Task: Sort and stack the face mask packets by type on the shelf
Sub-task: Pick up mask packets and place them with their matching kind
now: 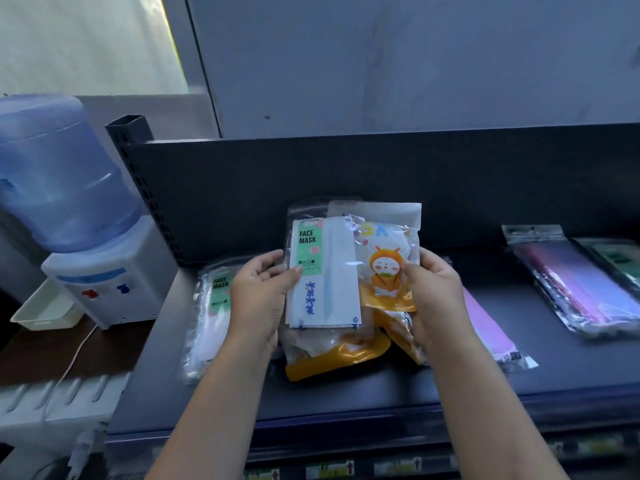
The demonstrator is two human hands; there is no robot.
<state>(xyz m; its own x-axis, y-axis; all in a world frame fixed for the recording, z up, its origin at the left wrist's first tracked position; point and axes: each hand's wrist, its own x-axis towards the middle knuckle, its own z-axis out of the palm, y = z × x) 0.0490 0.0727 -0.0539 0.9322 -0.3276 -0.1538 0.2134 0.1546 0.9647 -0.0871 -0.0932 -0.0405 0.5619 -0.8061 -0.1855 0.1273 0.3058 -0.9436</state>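
A dark metal shelf [346, 400] fills the lower half of the view. Behind it is a dark back panel [311, 168], and above, at twelve o'clock, a pale grey wall [381, 64]. A perforated post [138, 161] stands at the left end of the panel. At nine o'clock, beside the shelf, a white water dispenser [114, 282] carries a blue bottle [59, 174]. A cream tray [41, 310] lies just beside it, and a white cable [79, 351] runs toward seven o'clock. Small labels [329, 471] sit on the front edge of the shelf at six o'clock, too blurred to read.

In the middle, both hands hold packets above the shelf. The left hand [258, 292] grips a white packet [323, 271] printed "FACE MASK", its fingers [273, 256] curled behind and the thumb on the front. The right hand [433, 292] grips an orange packet [386, 268] with a cartoon figure, thumb on the front. The two packets overlap. Under them lies a loose pile of orange packets [332, 358]. At nine o'clock from the hands a stack of white packets [207, 317] rests on the shelf. At three o'clock lies a pink packet [491, 330]. Farther that way, near the right edge, are a purple packet [571, 285] and a green packet [616, 258] just beside it.
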